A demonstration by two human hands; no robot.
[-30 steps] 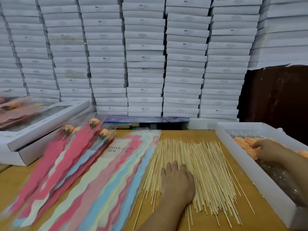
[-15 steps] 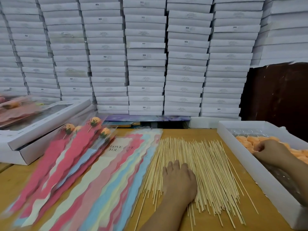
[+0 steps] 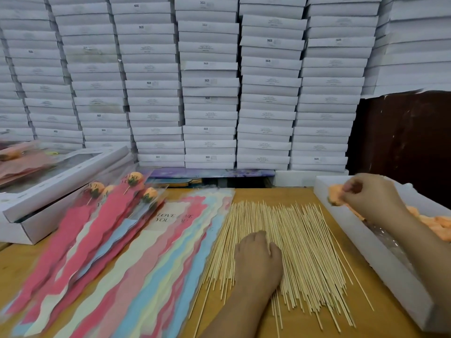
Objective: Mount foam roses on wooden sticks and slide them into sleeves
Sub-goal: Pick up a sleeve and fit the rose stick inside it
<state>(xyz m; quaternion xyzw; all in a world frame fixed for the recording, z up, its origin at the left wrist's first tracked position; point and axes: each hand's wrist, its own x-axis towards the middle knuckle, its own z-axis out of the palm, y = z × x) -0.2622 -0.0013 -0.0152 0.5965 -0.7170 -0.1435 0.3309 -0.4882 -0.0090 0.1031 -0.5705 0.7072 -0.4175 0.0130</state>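
Under the left hand (image 3: 258,259) lies a wide spread of wooden sticks (image 3: 300,242) on the table (image 3: 14,269). Fingers are curled down onto the pile, knuckles up; whether they pinch a single stick cannot be told, as the tips are hidden. Sticks fan out beyond the fingertips, to both sides and back toward the wrist.

Right hand (image 3: 371,198) is raised over the near-left corner of the white tray (image 3: 380,254). Its fingers are bunched, pinching an orange foam rose (image 3: 335,196) by its left side; a bit of green base shows below the fingertips. More orange roses (image 3: 439,223) lie in the tray, behind and right of the wrist.

Left of the left-hand fingers: flat paper sleeves (image 3: 136,264) in pink, cream and blue, overlapping, one printed LOVE YOU. Further left, finished roses on sticks (image 3: 135,179) already sit inside sleeves, heads pointing away. An open white box (image 3: 48,191) stands beyond those, at the table's left edge.

Well past both hands, stacked white boxes (image 3: 210,81) fill the back wall.
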